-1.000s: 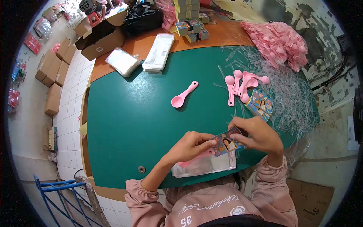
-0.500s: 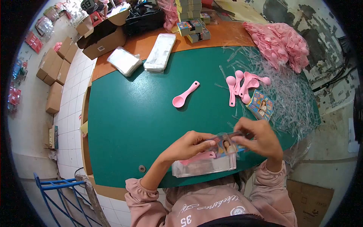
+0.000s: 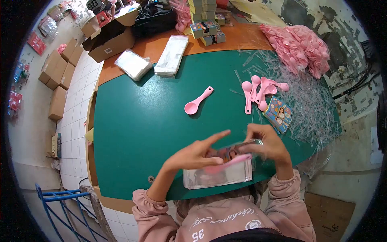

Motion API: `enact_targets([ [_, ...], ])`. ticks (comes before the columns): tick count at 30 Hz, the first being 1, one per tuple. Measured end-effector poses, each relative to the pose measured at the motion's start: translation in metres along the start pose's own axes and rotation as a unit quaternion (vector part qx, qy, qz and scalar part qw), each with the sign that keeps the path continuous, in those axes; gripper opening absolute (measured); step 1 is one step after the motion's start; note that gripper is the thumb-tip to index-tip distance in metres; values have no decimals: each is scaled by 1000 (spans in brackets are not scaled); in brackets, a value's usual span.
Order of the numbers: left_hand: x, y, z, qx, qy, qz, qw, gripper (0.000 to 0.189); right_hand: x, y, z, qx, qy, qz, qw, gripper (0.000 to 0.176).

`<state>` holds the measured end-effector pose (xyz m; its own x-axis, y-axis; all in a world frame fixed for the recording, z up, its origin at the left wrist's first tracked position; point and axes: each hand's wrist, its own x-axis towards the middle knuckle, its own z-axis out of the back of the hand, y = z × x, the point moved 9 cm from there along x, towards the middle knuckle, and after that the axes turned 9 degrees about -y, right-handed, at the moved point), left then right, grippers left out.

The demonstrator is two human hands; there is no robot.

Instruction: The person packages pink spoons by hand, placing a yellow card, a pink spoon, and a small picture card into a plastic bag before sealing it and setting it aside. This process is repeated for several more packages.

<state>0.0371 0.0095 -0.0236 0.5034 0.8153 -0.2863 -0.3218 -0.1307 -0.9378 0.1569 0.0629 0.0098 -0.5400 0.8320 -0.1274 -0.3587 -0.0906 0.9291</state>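
Observation:
Between my hands is a clear plastic bag (image 3: 254, 142) with a printed card (image 3: 229, 153) in it, blurred by motion. A pink measuring spoon (image 3: 238, 160) lies along its near side. My left hand (image 3: 193, 155) grips the bag's left end with the thumb, its index finger stretched out. My right hand (image 3: 269, 143) pinches the bag's right end, fingers curled. Right below lies a stack of clear bags (image 3: 217, 178) at the table's near edge. Another pink spoon (image 3: 198, 101) rests alone mid-table. Several pink spoons (image 3: 258, 90) lie beside a pile of printed cards (image 3: 279, 114) on the right.
A heap of clear plastic strips (image 3: 312, 107) covers the green table's (image 3: 141, 121) right side, with a bag of pink spoons (image 3: 298, 48) behind it. Two stacks of clear packaging (image 3: 171, 55) lie at the back. Bundled cards (image 3: 207, 32) and an open carton (image 3: 111, 40) stand beyond.
The card and bag have tilted and come lower, and the pink spoon has moved up against them from the stack. My left index finger has stretched out; my right hand has shifted slightly left.

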Motion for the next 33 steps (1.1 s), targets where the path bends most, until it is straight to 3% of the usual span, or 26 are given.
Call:
enact_targets([
  [2,2,0,18,-182,-48,-79,979,78,1,-10,13,-15,-36,-14,999,21],
  [4,2,-2,27,-202,-63,-43,977,76,3,-20,25,38,-94,-62,993,21],
  [6,3,0,36,-271,-118,-37,955,70,2,-16,24,81,-85,-73,990,20],
  [9,3,0,33,-272,-111,-28,955,66,-4,-23,18,125,-46,-111,985,16],
  [12,5,4,29,-250,-116,-15,961,64,-4,-23,21,154,-102,-98,978,12],
  [14,5,7,22,-225,-129,-11,966,62,-2,-15,28,52,-147,-9,988,11],
  [15,-1,6,36,-120,-267,-45,955,62,-2,-11,24,53,-148,-10,988,11],
  [16,-15,0,49,-11,-395,-76,915,62,-3,6,27,0,-208,46,977,13],
  [17,-17,3,42,-27,-380,-43,924,59,-8,22,31,-54,-266,101,957,15],
  [18,-21,4,34,-27,-378,-41,924,59,-10,26,28,-53,-266,98,958,15],
  [20,-19,22,-3,-327,-265,12,907,55,-9,44,-7,-144,-130,185,963,29],
  [21,-22,24,-15,-368,-235,23,899,54,-13,45,-24,-167,-72,219,959,39],
  [24,-31,33,-31,-406,-228,29,885,56,-21,36,-46,-203,13,181,962,41],
  [25,-34,35,-33,-394,-234,24,888,56,-25,36,-50,-203,9,205,957,29],
  [33,-40,35,-52,-370,-226,45,900,58,-33,25,-66,-267,100,213,934,20],
])
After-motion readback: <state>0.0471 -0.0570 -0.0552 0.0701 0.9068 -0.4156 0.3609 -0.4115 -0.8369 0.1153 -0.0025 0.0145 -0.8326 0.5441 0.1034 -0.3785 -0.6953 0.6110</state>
